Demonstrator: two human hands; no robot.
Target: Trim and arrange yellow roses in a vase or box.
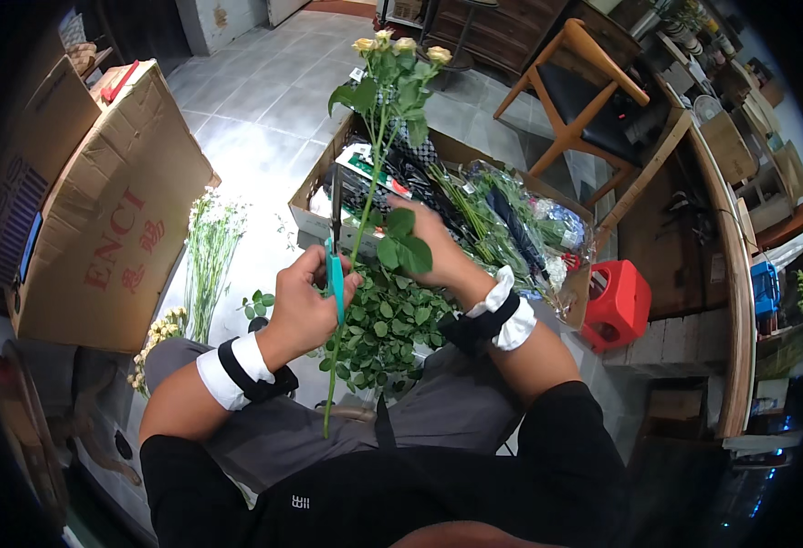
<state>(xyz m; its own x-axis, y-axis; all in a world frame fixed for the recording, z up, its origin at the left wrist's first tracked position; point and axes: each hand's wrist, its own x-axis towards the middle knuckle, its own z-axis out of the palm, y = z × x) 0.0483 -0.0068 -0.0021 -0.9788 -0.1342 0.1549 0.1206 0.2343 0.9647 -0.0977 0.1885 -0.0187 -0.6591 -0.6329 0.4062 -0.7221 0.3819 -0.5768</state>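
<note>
My left hand (pixel 309 298) grips scissors (pixel 335 274) with teal handles, their dark blades pointing away from me. The thumb lies against the long green stem of a rose spray (pixel 377 157). Pale yellow-peach blooms (pixel 405 45) top this stem, and its bare lower end hangs over my lap. My right hand (pixel 425 240) is just right of the stem, behind a cluster of green leaves (pixel 405 243). Its fingertips are partly hidden, so whether they pinch the leaf stalk is unclear. Below both hands is a heap of cut rose leaves (pixel 387 322), between my knees.
An open cardboard box (pixel 305 209) holds wrapped flower bunches (pixel 504 219). White flowers (pixel 213 253) and small cream roses (pixel 161 335) lie to the left, beside a large upright carton (pixel 134 212). A red plastic stool (pixel 617 305) and wooden chair (pixel 572 109) stand to the right.
</note>
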